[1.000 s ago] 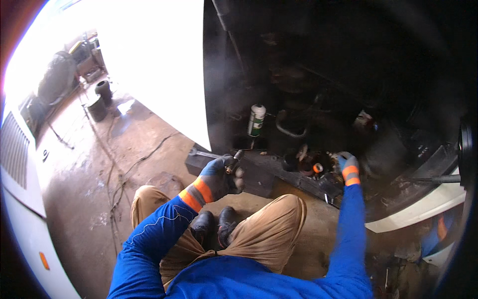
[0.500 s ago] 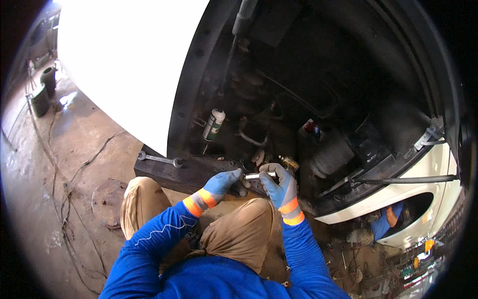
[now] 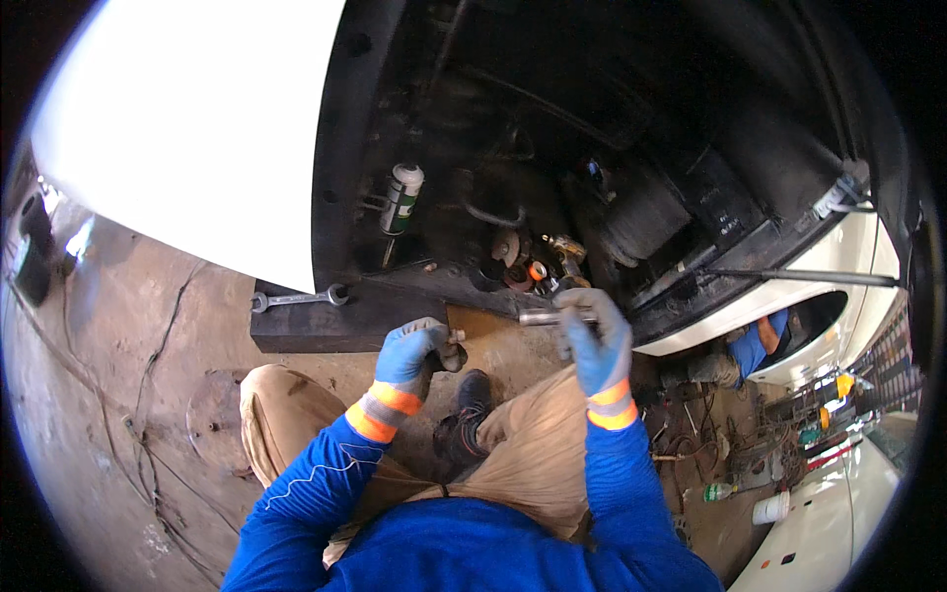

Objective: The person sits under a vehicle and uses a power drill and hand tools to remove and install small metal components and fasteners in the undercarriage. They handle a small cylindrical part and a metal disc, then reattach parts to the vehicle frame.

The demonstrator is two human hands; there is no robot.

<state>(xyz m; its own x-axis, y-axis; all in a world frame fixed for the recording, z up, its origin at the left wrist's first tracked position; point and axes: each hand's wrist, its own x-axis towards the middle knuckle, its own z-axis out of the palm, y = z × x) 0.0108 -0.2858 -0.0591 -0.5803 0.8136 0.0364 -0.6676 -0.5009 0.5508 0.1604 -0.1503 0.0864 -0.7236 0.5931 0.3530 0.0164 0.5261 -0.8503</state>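
gripping a metal socket bar (image 3: 541, 318) tight in my right hand (image 3: 595, 340), left hand (image 3: 412, 350) closed round a small part (image 3: 455, 336).

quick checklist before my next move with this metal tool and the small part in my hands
1. Right hand grips the metal tool: ok, fingers wrap one end.
2. Left hand holds the small round part: ok, though what the part is, cannot tell.
3. Both gloves on: ok, blue with orange cuffs.
4. Wrench within reach: ok, it lies on the black ledge left of the hands.
5. Spray can stable: ok, upright inside the wheel arch.
6. Tool end fits the part: cannot tell, too small to see.
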